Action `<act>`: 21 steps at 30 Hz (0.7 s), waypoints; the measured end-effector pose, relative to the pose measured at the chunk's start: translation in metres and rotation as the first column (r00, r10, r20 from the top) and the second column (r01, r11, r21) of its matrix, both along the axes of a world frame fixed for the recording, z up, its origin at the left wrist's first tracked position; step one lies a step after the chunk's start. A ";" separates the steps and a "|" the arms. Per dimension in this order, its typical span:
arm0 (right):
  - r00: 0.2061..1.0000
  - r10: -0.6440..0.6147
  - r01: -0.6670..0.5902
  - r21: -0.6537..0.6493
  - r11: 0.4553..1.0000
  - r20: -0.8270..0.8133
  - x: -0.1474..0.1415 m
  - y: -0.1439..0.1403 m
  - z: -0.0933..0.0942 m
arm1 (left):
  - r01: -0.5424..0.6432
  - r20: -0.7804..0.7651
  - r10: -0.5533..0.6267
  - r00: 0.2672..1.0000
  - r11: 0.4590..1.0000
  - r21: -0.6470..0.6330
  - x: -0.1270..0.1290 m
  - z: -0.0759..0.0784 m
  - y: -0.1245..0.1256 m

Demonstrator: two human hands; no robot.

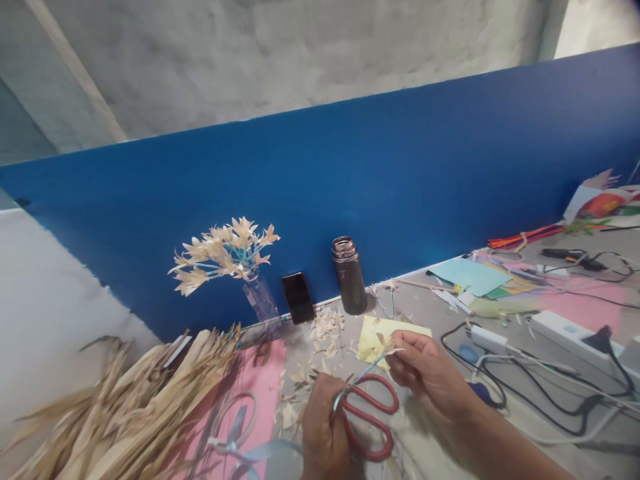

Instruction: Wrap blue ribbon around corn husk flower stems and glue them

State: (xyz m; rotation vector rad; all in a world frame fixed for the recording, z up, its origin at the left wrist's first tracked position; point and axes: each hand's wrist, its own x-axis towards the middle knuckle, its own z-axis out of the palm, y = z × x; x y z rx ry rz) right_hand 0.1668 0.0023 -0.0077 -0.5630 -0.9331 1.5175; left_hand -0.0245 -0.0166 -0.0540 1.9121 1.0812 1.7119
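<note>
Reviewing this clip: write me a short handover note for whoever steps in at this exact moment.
Left hand grips the red-handled scissors, blades pointing up toward the right hand.
Right hand pinches a small dried leaf piece at the blade tips, above the yellow paper.
Done: a vase by the blue partition holds a finished spray of leaf flowers; trimmings litter the desk.
Left: a large pile of uncut dried leaves at the left.
</note>
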 end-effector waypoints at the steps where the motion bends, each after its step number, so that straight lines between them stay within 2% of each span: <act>1: 1.000 0.011 -0.011 -0.015 1.000 -0.011 -0.001 0.000 0.000 | 0.001 0.018 0.000 1.000 0.999 -0.045 -0.001 0.001 0.001; 3: 1.000 0.003 -0.003 -0.021 1.000 0.014 -0.002 -0.001 0.001 | 0.029 0.107 -0.006 0.994 0.977 -0.212 -0.001 0.002 0.004; 4: 0.999 -0.012 0.013 -0.012 1.000 0.044 -0.002 -0.001 0.001 | 0.088 0.187 -0.026 0.982 0.941 -0.328 0.000 0.003 0.005; 5: 0.996 -0.030 0.030 0.003 1.000 0.079 -0.002 -0.002 0.001 | 0.190 0.291 -0.062 0.955 0.880 -0.436 0.001 0.005 0.007; 7: 0.986 -0.051 0.046 0.035 0.998 0.157 -0.001 -0.002 0.001 | 0.466 0.536 -0.142 0.832 0.702 -0.538 0.003 0.007 0.010; 9: 0.968 -0.061 0.045 0.070 0.996 0.242 -0.001 -0.002 0.001 | 0.691 0.722 -0.196 0.663 0.532 -0.489 0.005 0.010 0.010; 10: 0.956 -0.068 0.043 0.092 0.995 0.285 -0.001 -0.002 0.000 | 0.758 0.778 -0.211 0.592 0.473 -0.449 0.006 0.011 0.009; 12: 0.935 -0.089 0.051 0.120 0.992 0.343 -0.002 -0.002 -0.001 | 0.836 0.834 -0.237 0.499 0.385 -0.391 0.007 0.013 0.005; 14: 0.934 -0.102 0.070 0.104 0.992 0.344 -0.004 -0.002 -0.002 | 0.877 0.852 -0.267 0.450 0.313 -0.365 0.007 0.015 0.001; 17: 0.958 -0.053 0.050 0.016 0.999 0.281 -0.005 -0.003 -0.004 | 0.900 0.854 -0.293 0.430 0.221 -0.377 0.007 0.017 -0.003; 21: 0.980 0.036 -0.024 -0.066 0.998 0.198 -0.002 -0.004 -0.007 | 0.911 0.876 -0.256 0.410 0.150 -0.383 0.006 0.020 -0.005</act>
